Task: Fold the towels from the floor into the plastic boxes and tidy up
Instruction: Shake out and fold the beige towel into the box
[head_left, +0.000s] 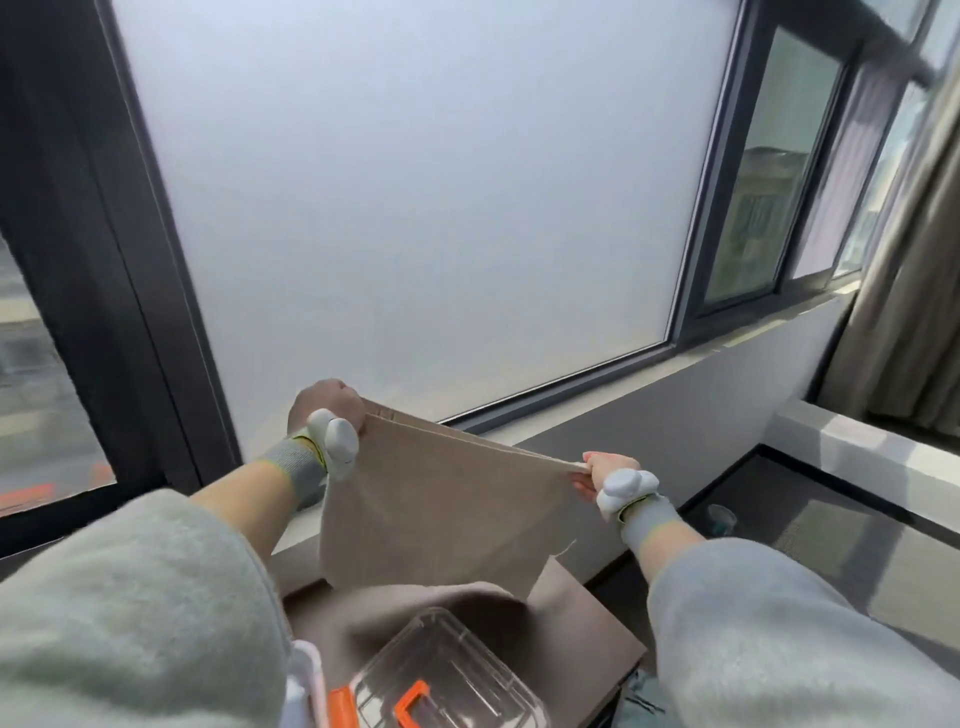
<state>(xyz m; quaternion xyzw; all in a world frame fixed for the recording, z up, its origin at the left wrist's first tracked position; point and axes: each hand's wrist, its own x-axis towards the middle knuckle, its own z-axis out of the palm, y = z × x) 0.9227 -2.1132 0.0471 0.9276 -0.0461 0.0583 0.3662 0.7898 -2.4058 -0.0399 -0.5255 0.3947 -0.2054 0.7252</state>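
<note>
At the centre of the frame a beige towel (431, 499) hangs stretched between both hands, its top edge taut. The left hand (324, 405) has its fingers curled tightly round the upper left corner. The right hand (605, 467) pinches the opposite corner, lower and to the right. Below the towel, at the bottom centre, a clear plastic box (447, 680) with orange latches (410, 701) sits on a brown surface (582, 623). A frosted window (415, 182) fills the frame behind.

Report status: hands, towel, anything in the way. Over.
Both hands busy: left hand grips one top corner of towel, right hand pinches the other. Cloth taut in air above clear plastic box. Nothing seen in the way.
</note>
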